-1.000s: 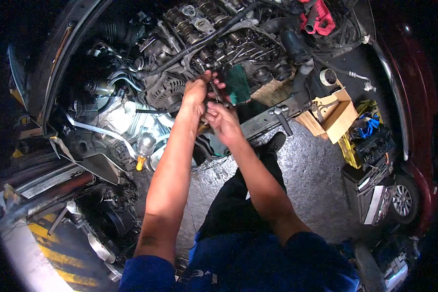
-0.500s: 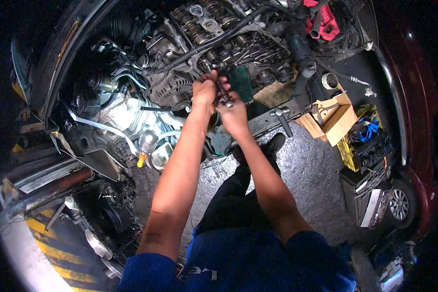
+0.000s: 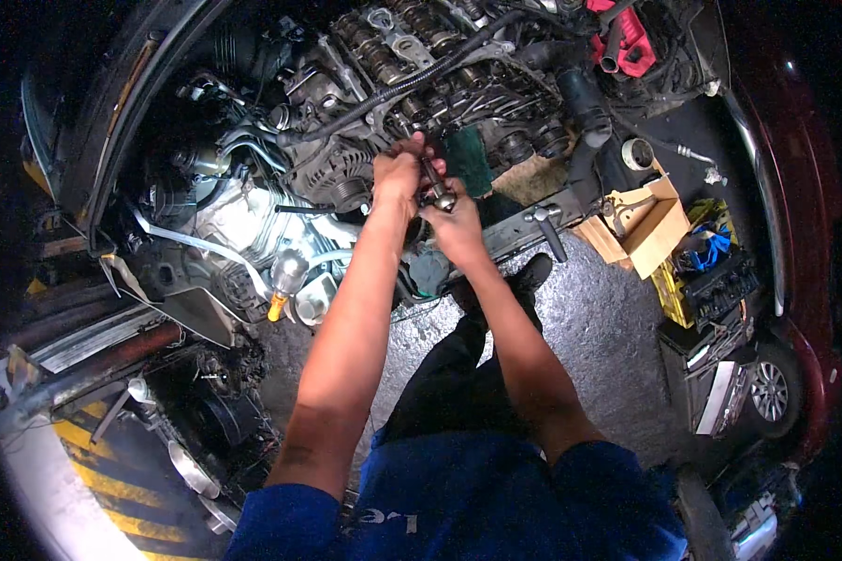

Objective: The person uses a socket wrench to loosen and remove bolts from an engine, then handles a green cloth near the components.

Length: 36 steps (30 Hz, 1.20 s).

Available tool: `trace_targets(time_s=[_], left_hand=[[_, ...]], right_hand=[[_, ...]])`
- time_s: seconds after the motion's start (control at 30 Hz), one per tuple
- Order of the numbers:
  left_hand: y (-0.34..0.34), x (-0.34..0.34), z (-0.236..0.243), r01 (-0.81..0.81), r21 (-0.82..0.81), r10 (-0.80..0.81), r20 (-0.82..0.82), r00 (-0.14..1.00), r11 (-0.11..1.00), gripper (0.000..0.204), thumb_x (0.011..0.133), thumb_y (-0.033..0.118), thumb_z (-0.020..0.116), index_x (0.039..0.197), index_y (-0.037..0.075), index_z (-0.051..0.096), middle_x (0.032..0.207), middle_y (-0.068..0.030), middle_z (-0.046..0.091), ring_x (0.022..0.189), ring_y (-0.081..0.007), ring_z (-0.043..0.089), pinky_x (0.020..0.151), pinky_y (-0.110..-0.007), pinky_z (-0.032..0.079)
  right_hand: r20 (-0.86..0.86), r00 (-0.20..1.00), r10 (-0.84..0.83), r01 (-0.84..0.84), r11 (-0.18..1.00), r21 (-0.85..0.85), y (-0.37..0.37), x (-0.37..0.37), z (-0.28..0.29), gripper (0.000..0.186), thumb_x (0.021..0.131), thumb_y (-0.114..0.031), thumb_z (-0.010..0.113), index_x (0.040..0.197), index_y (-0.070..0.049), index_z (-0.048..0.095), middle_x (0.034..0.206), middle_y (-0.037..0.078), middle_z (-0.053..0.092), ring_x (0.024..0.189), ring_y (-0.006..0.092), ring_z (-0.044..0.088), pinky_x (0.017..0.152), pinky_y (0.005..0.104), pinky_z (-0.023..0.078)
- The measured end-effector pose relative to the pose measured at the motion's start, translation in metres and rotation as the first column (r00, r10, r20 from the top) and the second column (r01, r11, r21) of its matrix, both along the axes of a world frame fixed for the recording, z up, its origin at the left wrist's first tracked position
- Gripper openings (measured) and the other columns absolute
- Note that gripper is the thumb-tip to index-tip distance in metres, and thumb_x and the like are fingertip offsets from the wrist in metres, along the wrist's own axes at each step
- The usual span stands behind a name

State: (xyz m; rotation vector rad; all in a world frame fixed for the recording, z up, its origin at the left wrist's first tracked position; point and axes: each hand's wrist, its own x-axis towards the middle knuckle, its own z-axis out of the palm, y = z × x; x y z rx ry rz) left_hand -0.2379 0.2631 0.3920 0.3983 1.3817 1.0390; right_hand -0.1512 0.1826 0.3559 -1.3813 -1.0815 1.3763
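Note:
Both hands work close together at the near side of an opened engine (image 3: 412, 56) with its valve gear bare. A shiny metal ratchet wrench (image 3: 443, 198) with a rounded head is in my right hand (image 3: 457, 226), its fingers closed round it. My left hand (image 3: 399, 174) is closed at the far end of the ratchet's shaft, fingers bent against the engine; what its fingertips grip is hidden. A finned alternator (image 3: 341, 187) sits just left of my left hand. To the right of the hands hangs a dark green cloth (image 3: 468, 161).
A T-shaped dark tool (image 3: 545, 226) rests on the front crossbeam. Further right are an open cardboard box (image 3: 664, 224), a tape roll (image 3: 637, 154) and a yellow tray (image 3: 669, 294). A work lamp (image 3: 287, 279) with a yellow end shines at left. My shoe (image 3: 531, 273) stands below the crossbeam.
My right hand has shifted and turned slightly, so more of the ratchet's rounded head shows. My left hand stays nearly in place. The view has moved a little.

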Motion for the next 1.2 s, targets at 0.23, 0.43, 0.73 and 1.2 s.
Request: trace_targets(time_s=[0.23, 0.43, 0.73, 1.2], left_hand=[[-0.003, -0.002, -0.003, -0.092, 0.046, 0.092, -0.005, 0.996, 0.995, 0.014, 0.092, 0.013, 0.059, 0.092, -0.001, 0.058, 0.073, -0.0097, 0.060, 0.055, -0.0215, 0.059, 0.049, -0.035, 0.053], [-0.003, -0.005, -0.006, -0.075, 0.016, 0.070, 0.206, 0.976, 0.997, 0.020, 0.095, 0.019, 0.056, 0.093, -0.001, 0.055, 0.076, -0.0101, 0.062, 0.062, -0.0231, 0.064, 0.053, -0.036, 0.056], [-0.001, -0.010, -0.017, -0.085, 0.020, 0.080, 0.191, 0.978, 0.996, 0.020, 0.095, 0.014, 0.055, 0.103, -0.004, 0.057, 0.084, -0.0133, 0.063, 0.065, -0.0250, 0.065, 0.063, -0.038, 0.059], [-0.005, -0.008, -0.020, -0.067, 0.085, 0.049, 0.194, 0.980, 0.994, 0.027, 0.095, 0.021, 0.056, 0.102, -0.004, 0.057, 0.084, -0.0120, 0.064, 0.068, -0.0223, 0.063, 0.065, -0.037, 0.057]], right_hand=[[0.165, 0.985, 0.045, -0.044, 0.999, -0.014, 0.000, 0.002, 0.006, 0.022, 0.072, 0.004, 0.062, 0.092, -0.004, 0.055, 0.081, 0.012, 0.062, 0.078, 0.0297, 0.059, 0.077, 0.0427, 0.043], [-0.857, 0.492, -0.151, -0.253, 0.917, -0.307, 0.001, 0.002, -0.021, 0.012, 0.075, 0.000, 0.061, 0.086, -0.003, 0.057, 0.077, 0.004, 0.058, 0.072, 0.0155, 0.053, 0.070, 0.0334, 0.043], [-0.705, 0.709, -0.016, -0.118, 0.983, -0.141, 0.002, 0.004, -0.013, 0.016, 0.076, -0.002, 0.063, 0.090, -0.007, 0.056, 0.075, 0.001, 0.056, 0.067, 0.0148, 0.051, 0.069, 0.0340, 0.042], [0.123, 0.991, -0.058, 0.053, 0.998, 0.045, 0.003, 0.005, 0.010, 0.019, 0.075, 0.001, 0.060, 0.091, -0.006, 0.055, 0.073, 0.009, 0.058, 0.070, 0.0275, 0.056, 0.073, 0.0380, 0.043]])
